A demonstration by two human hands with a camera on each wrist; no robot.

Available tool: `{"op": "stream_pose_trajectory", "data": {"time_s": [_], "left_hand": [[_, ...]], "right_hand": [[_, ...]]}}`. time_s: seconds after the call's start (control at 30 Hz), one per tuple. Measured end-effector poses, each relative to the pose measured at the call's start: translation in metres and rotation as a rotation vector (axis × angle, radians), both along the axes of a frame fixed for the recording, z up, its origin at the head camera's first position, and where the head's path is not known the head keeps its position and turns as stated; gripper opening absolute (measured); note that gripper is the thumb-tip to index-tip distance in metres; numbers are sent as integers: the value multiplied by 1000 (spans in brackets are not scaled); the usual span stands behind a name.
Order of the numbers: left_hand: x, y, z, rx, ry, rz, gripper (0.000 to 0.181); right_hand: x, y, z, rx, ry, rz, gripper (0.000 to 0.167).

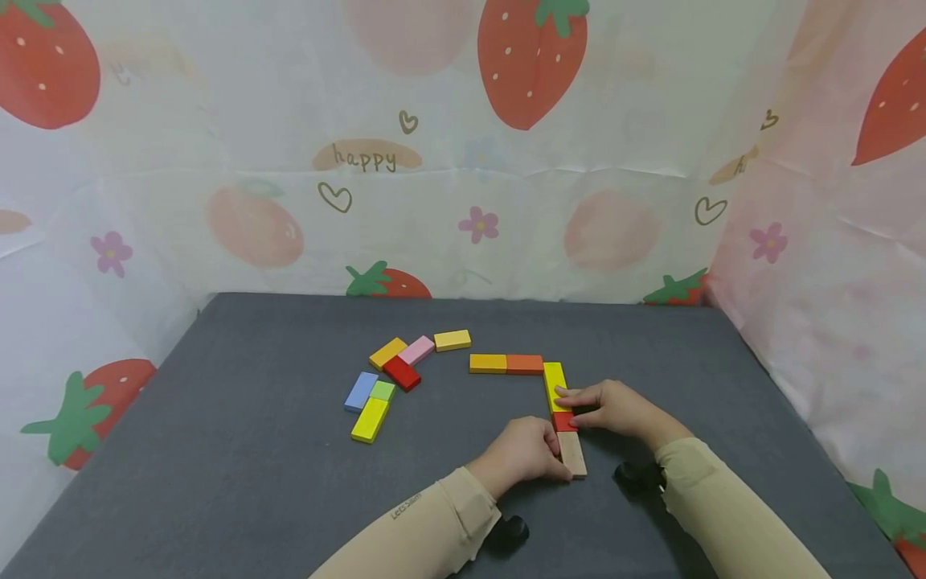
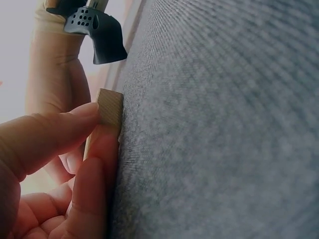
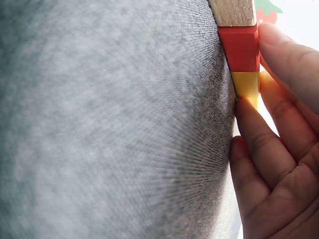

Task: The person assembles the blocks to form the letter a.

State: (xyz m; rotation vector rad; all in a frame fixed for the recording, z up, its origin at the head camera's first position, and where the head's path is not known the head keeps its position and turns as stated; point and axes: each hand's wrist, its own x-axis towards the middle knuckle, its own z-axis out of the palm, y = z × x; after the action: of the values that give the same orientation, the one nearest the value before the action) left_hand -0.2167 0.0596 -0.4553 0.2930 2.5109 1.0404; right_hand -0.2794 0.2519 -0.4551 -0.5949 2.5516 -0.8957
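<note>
One plain wooden block (image 1: pixel 574 457) lies at the near end of a row, its long axis pointing away from me with a slight slant, its far end against a small red block (image 1: pixel 562 422). That seam is the relation that counts, I judge: the two sit end to end, and the right wrist view shows no gap that I can make out. The wooden block lies just to the right of my left grip (image 1: pixel 524 454), the nearer one, which pinches it with thumb and finger about its near end and left side. My right grip (image 1: pixel 620 408) is across the row: its thumb rests on the red block and its fingers on the long yellow block (image 1: pixel 553 376) beyond, touching rather than clamping.

At the yellow block's far end the line turns left, into an orange block (image 1: pixel 524 365) and then a golden block (image 1: pixel 488 364), both lying crosswise. Well to the left are seven loose blocks (image 1: pixel 370 420), with a wide stretch of table (image 1: pixel 434 466) between them and my left grip, so I judge the roomier side to be there. The table's far and right edges are well apart from the row; its near edge is out of view.
</note>
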Motion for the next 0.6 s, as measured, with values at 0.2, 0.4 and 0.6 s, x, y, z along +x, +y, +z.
{"op": "stream_pose_trajectory", "data": {"time_s": [0.2,0.4,0.6], "left_hand": [[-1,1,-2,-10,14,-12,29],[-1,0,-2,3,27,-25,29],[1,1,-1,13,26,-15,29]], "right_hand": [[0,0,-1,-3,1,-6,42],[0,-1,-1,3,0,-7,42],[0,0,-1,0,1,3,43]]}}
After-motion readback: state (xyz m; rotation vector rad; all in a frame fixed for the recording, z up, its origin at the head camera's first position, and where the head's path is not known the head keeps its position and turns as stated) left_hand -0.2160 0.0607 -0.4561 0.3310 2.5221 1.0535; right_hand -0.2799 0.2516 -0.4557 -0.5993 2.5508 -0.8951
